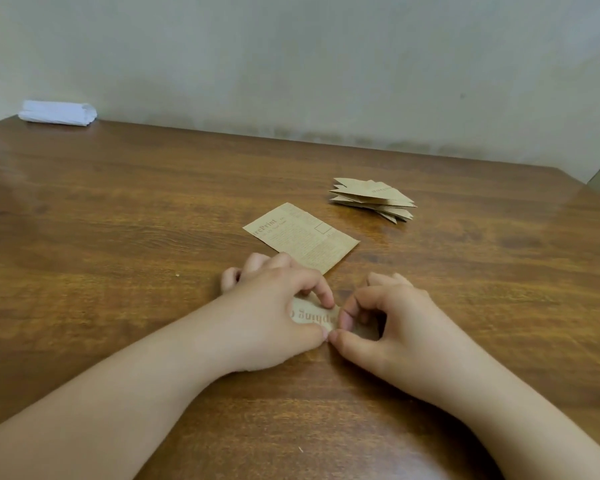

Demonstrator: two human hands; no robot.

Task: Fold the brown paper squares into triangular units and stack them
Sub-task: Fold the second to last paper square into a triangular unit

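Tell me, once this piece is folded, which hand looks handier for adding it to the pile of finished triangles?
Probably the right hand. The stack of folded triangles lies far right of the piece being folded, so the left hand would have to cross over.

Soft, even light is cast over the scene, and only faint shadows are seen under the left hand [271, 306]. A pale sheen is carried by the wooden table [118, 202] far left of that hand. Straight edges are bowed toward the frame's borders.
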